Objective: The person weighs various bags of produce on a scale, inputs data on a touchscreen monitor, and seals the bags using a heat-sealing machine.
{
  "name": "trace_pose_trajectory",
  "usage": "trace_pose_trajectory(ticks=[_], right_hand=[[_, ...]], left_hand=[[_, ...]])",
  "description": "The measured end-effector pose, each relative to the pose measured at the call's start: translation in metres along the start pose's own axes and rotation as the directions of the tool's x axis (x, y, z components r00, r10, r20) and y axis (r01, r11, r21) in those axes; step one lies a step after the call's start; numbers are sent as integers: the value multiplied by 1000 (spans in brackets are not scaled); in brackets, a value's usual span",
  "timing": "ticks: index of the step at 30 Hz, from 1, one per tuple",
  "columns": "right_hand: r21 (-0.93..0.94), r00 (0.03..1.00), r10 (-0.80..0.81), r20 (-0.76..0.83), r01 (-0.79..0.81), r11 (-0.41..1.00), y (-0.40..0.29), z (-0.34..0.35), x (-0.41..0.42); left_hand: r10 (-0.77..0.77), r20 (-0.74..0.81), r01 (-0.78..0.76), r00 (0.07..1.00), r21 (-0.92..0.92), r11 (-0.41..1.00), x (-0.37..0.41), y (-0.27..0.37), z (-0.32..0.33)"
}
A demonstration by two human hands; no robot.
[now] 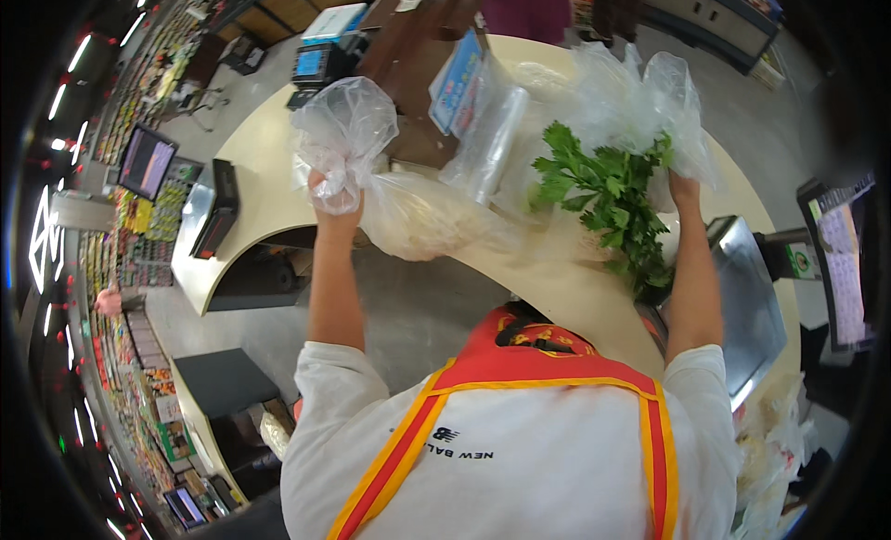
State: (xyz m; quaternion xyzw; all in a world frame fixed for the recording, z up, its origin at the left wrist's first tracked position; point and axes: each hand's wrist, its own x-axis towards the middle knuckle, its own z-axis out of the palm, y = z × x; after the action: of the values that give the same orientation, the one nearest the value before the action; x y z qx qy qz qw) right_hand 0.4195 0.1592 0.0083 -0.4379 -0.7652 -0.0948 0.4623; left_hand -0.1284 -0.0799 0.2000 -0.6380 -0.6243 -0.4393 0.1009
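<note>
My left hand (339, 216) grips the gathered neck of a clear plastic bag (424, 219) with pale contents, blurred through the film. Its loose top puffs up above my fingers, over the counter's inner edge. On the right, my right hand (685, 190) is closed on a translucent plastic bag (619, 101), which hides most of the fingers. Leafy celery (605, 185) hangs beside this hand, its leaves pointing down and left. Whether the celery is inside that bag or partly outside, I cannot tell. Between my hands lies a roll of clear plastic bags (500, 146).
A curved cream counter (264, 157) wraps around me. A metal weighing plate (745, 310) and a screen (842, 261) stand at right. Beyond the bags are a brown stand (411, 73), a blue sign (458, 84) and a small black device (317, 63). More bagged goods (766, 442) sit lower right.
</note>
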Motion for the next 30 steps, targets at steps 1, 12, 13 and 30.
trace_pose_trajectory(ticks=[1, 12, 13, 30], right_hand=[[93, 975, 217, 52, -221, 971, 10, -5, -1], [844, 479, 813, -331, -235, 483, -121, -232, 110], [818, 491, 792, -362, -240, 523, -119, -253, 101], [-218, 727, 686, 16, -667, 712, -160, -297, -87]], left_hand=[[232, 75, -243, 970, 219, 945, 5, -17, 5], [244, 128, -254, 961, 69, 965, 62, -115, 11], [94, 124, -95, 988, 2, 996, 60, -115, 10], [-120, 150, 71, 981, 297, 952, 71, -109, 11]])
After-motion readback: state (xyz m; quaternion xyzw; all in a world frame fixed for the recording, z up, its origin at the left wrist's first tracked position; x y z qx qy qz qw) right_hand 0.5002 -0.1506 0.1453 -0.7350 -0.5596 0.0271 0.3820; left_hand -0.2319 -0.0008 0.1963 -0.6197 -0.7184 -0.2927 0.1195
